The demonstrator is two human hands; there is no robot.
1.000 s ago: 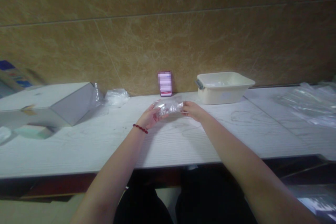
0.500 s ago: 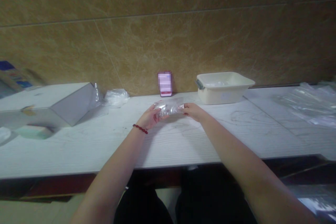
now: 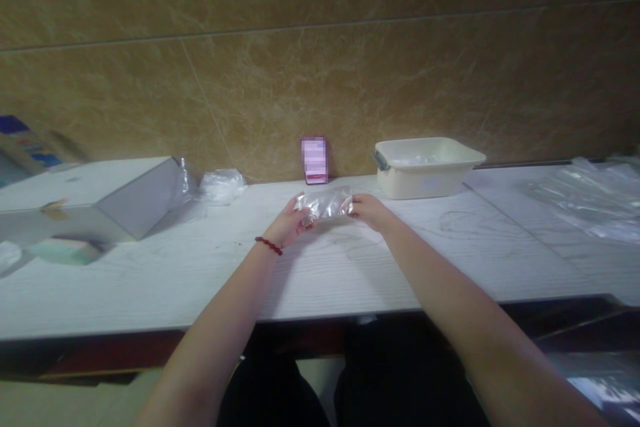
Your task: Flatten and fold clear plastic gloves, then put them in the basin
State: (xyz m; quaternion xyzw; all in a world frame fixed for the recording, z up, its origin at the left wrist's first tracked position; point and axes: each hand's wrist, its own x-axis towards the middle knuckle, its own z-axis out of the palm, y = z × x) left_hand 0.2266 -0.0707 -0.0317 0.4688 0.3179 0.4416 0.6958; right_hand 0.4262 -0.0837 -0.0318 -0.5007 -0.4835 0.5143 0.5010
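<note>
Both my hands hold a small clear plastic bag (image 3: 326, 204) just above the white table (image 3: 210, 273), in front of the wall. My left hand (image 3: 291, 225), with a red bead bracelet on the wrist, pinches the bag's left end. My right hand (image 3: 369, 211) pinches its right end. The bag is stretched between them and something small and pale shows inside, too blurred to name.
A phone (image 3: 315, 159) leans against the wall behind the bag. A cream plastic basin (image 3: 425, 165) stands to the right of it. A white box (image 3: 90, 197) and crumpled plastic (image 3: 221, 185) lie at the left. Clear plastic sheets (image 3: 590, 197) lie at the far right.
The hands and the bag have barely shifted; the bag looks pulled a little flatter and higher between the fingers.
</note>
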